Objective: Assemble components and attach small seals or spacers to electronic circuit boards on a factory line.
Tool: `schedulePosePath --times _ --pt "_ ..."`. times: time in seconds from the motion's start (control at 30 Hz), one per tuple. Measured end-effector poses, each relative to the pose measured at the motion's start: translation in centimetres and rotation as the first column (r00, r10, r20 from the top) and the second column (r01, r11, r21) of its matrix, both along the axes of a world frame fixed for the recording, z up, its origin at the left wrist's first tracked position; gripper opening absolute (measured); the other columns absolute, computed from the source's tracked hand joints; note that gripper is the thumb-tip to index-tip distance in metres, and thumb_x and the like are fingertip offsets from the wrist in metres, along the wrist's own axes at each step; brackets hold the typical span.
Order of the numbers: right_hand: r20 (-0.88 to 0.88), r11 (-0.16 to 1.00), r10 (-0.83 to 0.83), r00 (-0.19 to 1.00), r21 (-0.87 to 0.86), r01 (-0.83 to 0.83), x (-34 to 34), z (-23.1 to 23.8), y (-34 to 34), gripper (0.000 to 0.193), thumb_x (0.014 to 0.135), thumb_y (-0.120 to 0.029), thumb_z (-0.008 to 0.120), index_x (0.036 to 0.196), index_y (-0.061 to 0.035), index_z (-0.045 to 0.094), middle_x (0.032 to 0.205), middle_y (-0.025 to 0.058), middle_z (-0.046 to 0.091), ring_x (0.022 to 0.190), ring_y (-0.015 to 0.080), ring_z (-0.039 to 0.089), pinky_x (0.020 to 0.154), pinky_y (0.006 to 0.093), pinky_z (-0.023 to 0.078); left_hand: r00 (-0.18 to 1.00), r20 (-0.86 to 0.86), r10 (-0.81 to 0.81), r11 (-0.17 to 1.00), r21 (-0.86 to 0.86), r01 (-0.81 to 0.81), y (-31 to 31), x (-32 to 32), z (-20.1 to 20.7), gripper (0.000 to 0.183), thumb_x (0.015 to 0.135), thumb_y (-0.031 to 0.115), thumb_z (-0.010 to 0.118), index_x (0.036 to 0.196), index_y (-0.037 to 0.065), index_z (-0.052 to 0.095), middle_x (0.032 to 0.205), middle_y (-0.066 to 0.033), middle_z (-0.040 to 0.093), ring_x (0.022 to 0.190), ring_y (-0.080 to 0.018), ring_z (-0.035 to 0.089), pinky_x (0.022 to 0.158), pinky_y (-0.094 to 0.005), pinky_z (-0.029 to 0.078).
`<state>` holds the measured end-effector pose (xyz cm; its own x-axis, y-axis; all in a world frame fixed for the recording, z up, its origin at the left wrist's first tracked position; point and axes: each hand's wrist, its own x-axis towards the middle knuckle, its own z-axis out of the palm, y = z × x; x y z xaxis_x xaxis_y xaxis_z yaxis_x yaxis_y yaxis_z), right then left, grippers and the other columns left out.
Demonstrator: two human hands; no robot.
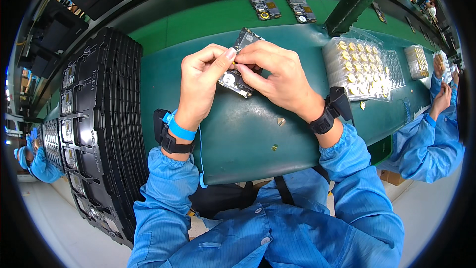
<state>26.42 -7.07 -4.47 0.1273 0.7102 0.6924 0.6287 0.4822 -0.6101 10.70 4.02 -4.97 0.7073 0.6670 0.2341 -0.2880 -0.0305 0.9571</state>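
Observation:
Just above the green mat, a dark circuit board (246, 39) with a round white disc near its lower end is tilted between my two hands. My left hand (201, 72) grips the board's left side, thumb laid over its face. The fingers of my right hand (277, 72) are pinched together over the middle of the same board, meeting the left thumb. A small yellow bit shows between the fingertips; what exactly the right fingers pinch is hidden. A blue wrist strap with a coiled cord (202, 169) circles my left wrist, and both wrists carry black bands.
Stacked black trays (106, 134) rise at the left. Two circuit boards (264, 5) lie at the back on the green surface. Clear trays of round yellow-and-white parts (357, 67) stand at the right by a green post (354, 3). A person in blue (426, 139) works farther right.

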Motion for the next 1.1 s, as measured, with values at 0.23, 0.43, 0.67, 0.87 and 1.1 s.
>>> schedulePosePath --times 0.23,0.43,0.67,0.87,1.1 --pt "0.053 0.998 -0.025 0.998 0.052 0.022 -0.2 -0.2 0.1 0.016 0.084 0.001 0.076 0.099 0.0000 0.071 0.091 0.0132 0.070 0.082 0.0318 0.068 0.074 0.0392 0.057 1.000 0.011 -0.019 0.998 -0.054 0.020 0.1 0.1 -0.1 0.025 0.104 0.015 0.068 0.087 -0.004 0.072 0.090 -0.0031 0.069 0.082 -0.0071 0.059 0.075 -0.0235 0.045" --pt "0.082 0.996 -0.051 0.995 0.078 0.045 -0.3 -0.4 0.1 0.018 0.083 0.002 0.076 0.100 0.0004 0.070 0.092 0.0136 0.070 0.083 0.0323 0.069 0.074 0.0398 0.057 1.000 0.008 -0.026 0.996 -0.087 0.027 0.1 0.1 -0.2 0.023 0.104 0.012 0.065 0.088 -0.004 0.072 0.089 -0.0026 0.068 0.080 -0.0066 0.058 0.073 -0.0232 0.045" --pt "0.170 0.996 -0.052 0.984 0.084 0.038 0.4 0.1 0.1 0.022 0.083 0.002 0.076 0.104 0.0001 0.071 0.096 0.0140 0.070 0.087 0.0328 0.069 0.077 0.0399 0.058 0.999 0.022 -0.024 0.983 -0.179 0.028 0.0 0.0 0.1 0.021 0.104 0.013 0.065 0.090 -0.001 0.073 0.086 -0.0020 0.068 0.078 -0.0062 0.060 0.070 -0.0221 0.046" --pt "0.285 0.992 -0.034 0.958 0.128 -0.003 0.8 0.1 0.1 0.023 0.081 0.000 0.077 0.103 0.0012 0.070 0.099 0.0127 0.068 0.090 0.0324 0.068 0.080 0.0400 0.058 0.999 0.006 -0.035 0.980 -0.197 0.036 -0.2 0.0 0.5 0.023 0.104 0.014 0.066 0.088 -0.001 0.072 0.082 -0.0012 0.067 0.075 -0.0059 0.059 0.069 -0.0221 0.046" --pt "0.337 0.989 -0.059 0.940 0.149 0.009 0.7 0.0 0.1 0.023 0.081 -0.002 0.077 0.102 0.0013 0.069 0.096 0.0125 0.067 0.088 0.0315 0.067 0.080 0.0394 0.058 0.999 -0.026 -0.028 0.980 -0.198 0.023 -0.1 0.0 0.1 0.025 0.104 0.015 0.065 0.085 -0.001 0.071 0.081 -0.0011 0.067 0.073 -0.0049 0.058 0.066 -0.0219 0.044"
